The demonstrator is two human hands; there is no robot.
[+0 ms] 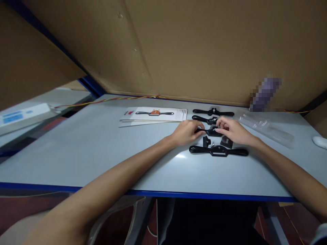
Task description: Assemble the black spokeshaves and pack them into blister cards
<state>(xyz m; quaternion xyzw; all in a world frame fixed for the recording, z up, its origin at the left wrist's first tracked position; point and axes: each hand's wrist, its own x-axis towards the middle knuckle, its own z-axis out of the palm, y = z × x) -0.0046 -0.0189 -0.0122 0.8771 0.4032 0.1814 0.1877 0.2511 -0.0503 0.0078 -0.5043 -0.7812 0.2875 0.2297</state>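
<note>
Between my hands a black spokeshave (214,131) lies on the table. My left hand (188,132) is closed around its left handle. The fingers of my right hand (231,129) pinch at a small shiny part by its middle, perhaps a screw. Two more spokeshaves lie behind it, one farther back (213,111) and one nearer (204,118), partly covered by my right hand. In front is a spokeshave body (219,150) with an open slot. Just behind that body are a small black cap (206,141), a loose silver screw (212,144) and a dark flat blade (227,142).
Left of my hands lie printed cards (163,115) with a spokeshave picture. Clear plastic packaging (267,129) is at the right, near a white mouse-like object (319,142). A cardboard wall (178,51) closes the back; a white box (25,117) stands far left.
</note>
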